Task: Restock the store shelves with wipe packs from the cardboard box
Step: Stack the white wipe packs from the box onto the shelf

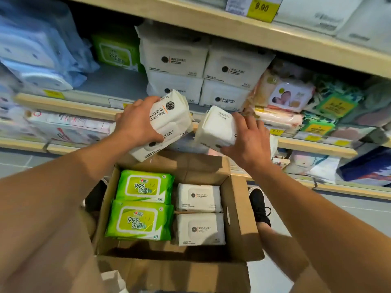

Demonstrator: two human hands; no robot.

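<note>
My left hand [137, 121] grips a white wipe pack [169, 121] and holds it tilted above the open cardboard box [239, 208]. My right hand [247, 140] grips a second white wipe pack [215, 127] just to the right of the first. Both packs hang in front of the shelf edge [69, 106], below a stack of white packs [203, 68] on the shelf. Inside the box lie two green wipe packs [141, 206] on the left and two white packs [200, 214] on the right.
A green pack [116, 52] stands on the shelf beside a bare grey stretch [114, 81]. Blue packs [40, 45] fill the left, pink and green packs [296, 102] the right. A yellow price tag [262, 7] hangs above. My black shoe [259, 206] rests right of the box.
</note>
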